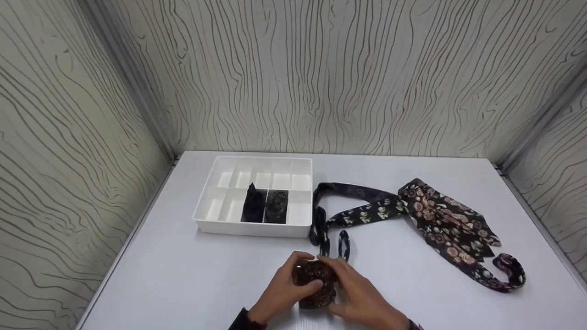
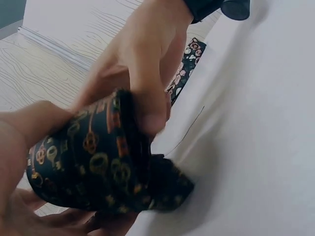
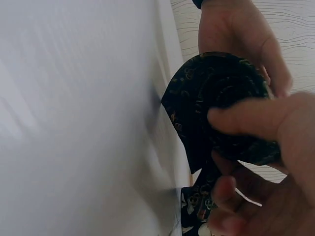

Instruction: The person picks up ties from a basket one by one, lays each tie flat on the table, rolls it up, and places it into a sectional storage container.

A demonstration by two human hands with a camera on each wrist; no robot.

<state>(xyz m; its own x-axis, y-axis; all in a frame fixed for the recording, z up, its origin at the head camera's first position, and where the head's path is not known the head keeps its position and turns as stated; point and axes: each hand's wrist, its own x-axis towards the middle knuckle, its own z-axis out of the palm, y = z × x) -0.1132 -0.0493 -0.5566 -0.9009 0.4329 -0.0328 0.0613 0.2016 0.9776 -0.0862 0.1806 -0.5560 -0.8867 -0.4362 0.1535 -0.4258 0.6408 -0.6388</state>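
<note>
A dark necktie [image 1: 316,279] printed with small gold and orange motifs is wound into a roll near the table's front edge. My left hand [image 1: 289,286] grips its left side, thumb across the front. From the other side my right hand [image 1: 362,293] holds it, fingers curled at the upper right edge. The left wrist view shows the patterned outside of the rolled necktie [image 2: 93,157], with a short end sticking out low down. Wound layers of the necktie [image 3: 221,83] appear in the right wrist view, where a thumb presses on their face.
Behind my hands stands a white divided box [image 1: 254,229]; two compartments hold dark rolled cloth pieces [image 1: 277,206]. Floral neckties [image 1: 435,215] lie loosely to the right, one narrow end [image 1: 344,243] looping close to my hands. Wood-grain panels [image 1: 321,78] enclose the white table [image 1: 220,275].
</note>
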